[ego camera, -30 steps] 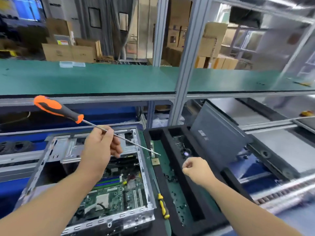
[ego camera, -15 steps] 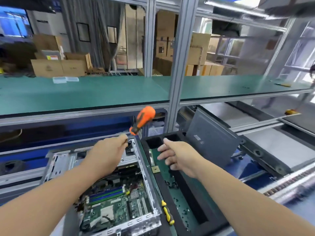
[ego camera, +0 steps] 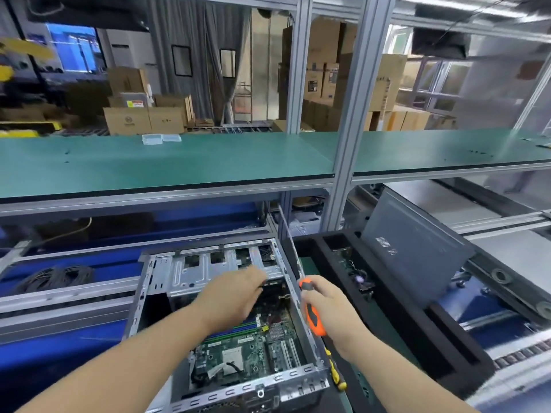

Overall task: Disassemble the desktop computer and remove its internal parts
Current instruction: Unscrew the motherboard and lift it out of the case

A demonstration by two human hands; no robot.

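Observation:
The open desktop computer case (ego camera: 155,272) lies on the bench in front of me, its green motherboard (ego camera: 238,353) exposed. My left hand (ego camera: 235,296) hovers over the case near the metal drive cage (ego camera: 208,263), fingers reaching forward and holding nothing that I can see. My right hand (ego camera: 331,311) grips the orange-handled screwdriver (ego camera: 312,318) just above the case's right wall. Its thin shaft points up and away from me.
A black foam tray (ego camera: 417,332) holding a circuit board sits right of the case, with a grey side panel (ego camera: 414,251) leaning in it. A small yellow screwdriver (ego camera: 335,374) lies between case and tray. A green shelf (ego camera: 179,165) overhangs; coiled cables (ego camera: 56,277) lie left.
The orange screwdriver has passed from my left hand to my right hand. My left hand let go and moved down over the case.

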